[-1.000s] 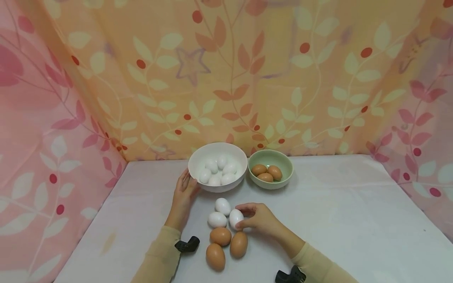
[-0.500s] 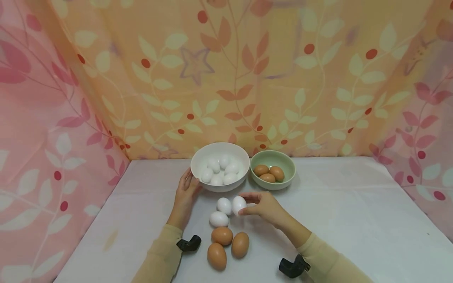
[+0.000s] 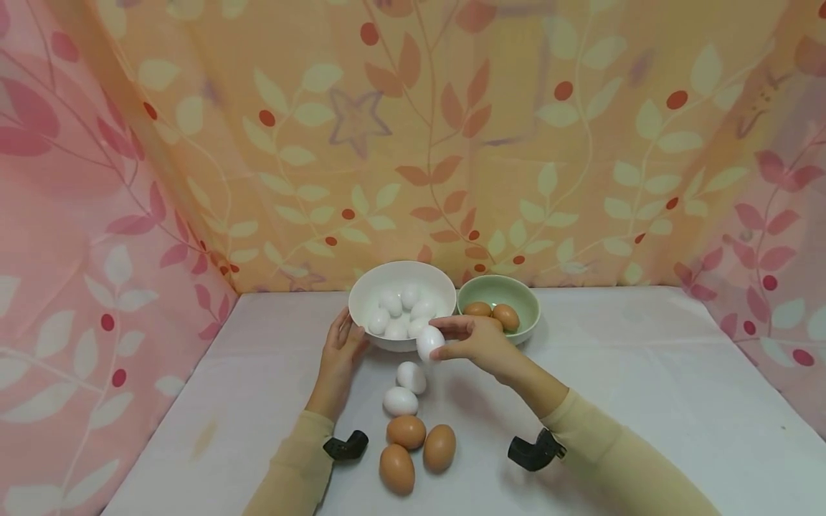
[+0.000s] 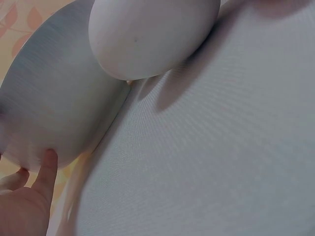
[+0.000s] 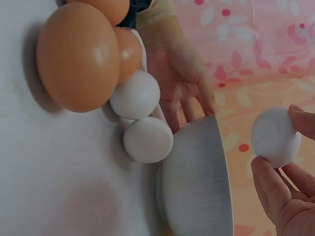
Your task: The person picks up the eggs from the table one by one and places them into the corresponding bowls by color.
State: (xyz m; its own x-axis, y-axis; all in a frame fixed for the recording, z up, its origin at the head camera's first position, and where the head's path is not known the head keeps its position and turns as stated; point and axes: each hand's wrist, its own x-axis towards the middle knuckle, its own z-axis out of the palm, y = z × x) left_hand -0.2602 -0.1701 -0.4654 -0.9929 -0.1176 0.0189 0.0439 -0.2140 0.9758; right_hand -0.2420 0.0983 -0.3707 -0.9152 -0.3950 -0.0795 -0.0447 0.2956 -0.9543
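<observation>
My right hand [image 3: 490, 350] pinches a white egg [image 3: 429, 345] between thumb and fingers, above the table and overlapping the front rim of the white bowl [image 3: 395, 275]. In the right wrist view the thumb and fingertips hold opposite sides of that egg [image 5: 273, 137]. Several white eggs [image 3: 390, 303] lie inside the white bowl. My left hand [image 3: 337, 362] touches the bowl's left side, its fingers extended along the outer wall. Two white eggs, one [image 3: 411, 378] behind the other [image 3: 401, 402], lie on the table before the bowl.
Three brown eggs, including one [image 3: 439, 448] on the right, lie nearest me on the white tablecloth [image 3: 632, 401]. A green bowl [image 3: 497, 285] with brown eggs [image 3: 505, 317] stands right of the white bowl, partly behind my right hand. A patterned curtain [image 3: 413, 143] hangs behind.
My right hand has lifted the white egg from beside the others on the table and carried it forward to the white bowl's front rim. My left hand stays at the bowl.
</observation>
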